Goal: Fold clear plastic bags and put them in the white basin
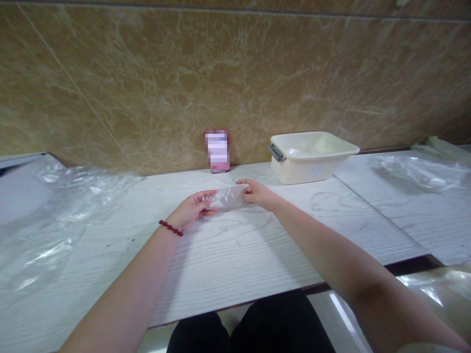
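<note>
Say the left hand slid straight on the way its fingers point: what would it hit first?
The left hand pinches the clear plastic bag, so that comes first; just past it, probably the right hand gripping the other end.

Clear glossy plastic bag [227, 197], matt white wood-grain table [235, 255], smooth cream plastic tub [312, 159], polished marble-look wall [235, 73]

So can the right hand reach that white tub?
Probably yes. The tub sits just past the right hand, with only bare table between them. But that hand and the left hand are both pinching the bag, so it isn't free.
</note>
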### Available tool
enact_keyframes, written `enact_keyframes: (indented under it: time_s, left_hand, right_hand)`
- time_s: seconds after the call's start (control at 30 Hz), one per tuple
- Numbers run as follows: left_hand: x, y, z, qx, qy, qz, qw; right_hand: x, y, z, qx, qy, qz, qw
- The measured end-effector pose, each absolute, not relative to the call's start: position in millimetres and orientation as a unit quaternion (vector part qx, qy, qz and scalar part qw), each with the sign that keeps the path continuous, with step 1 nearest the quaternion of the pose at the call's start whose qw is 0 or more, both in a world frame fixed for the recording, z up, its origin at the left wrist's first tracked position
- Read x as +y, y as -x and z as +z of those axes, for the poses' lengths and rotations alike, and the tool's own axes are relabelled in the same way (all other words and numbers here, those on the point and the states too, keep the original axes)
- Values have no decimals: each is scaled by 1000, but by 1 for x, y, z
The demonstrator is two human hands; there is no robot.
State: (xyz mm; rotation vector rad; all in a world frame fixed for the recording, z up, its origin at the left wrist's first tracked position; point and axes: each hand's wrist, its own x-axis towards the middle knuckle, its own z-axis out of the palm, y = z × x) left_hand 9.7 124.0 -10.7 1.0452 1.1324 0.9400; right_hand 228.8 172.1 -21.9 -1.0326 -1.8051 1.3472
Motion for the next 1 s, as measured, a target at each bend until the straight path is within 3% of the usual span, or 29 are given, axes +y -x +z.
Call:
enact_keyframes:
  time_s: [0.13, 0.77, 1.0]
  left_hand:
    - [124, -10, -11, 482, -466, 423, 610]
    - [123, -7, -8, 462, -474, 434, 611]
    - [124, -9, -10, 484, -502, 441, 565]
  right_hand:
    - [169, -229, -18, -732, 358, 463, 348]
    - [159, -222, -11, -653, 372, 553, 360]
    - [167, -228, -13, -681, 430, 460, 374]
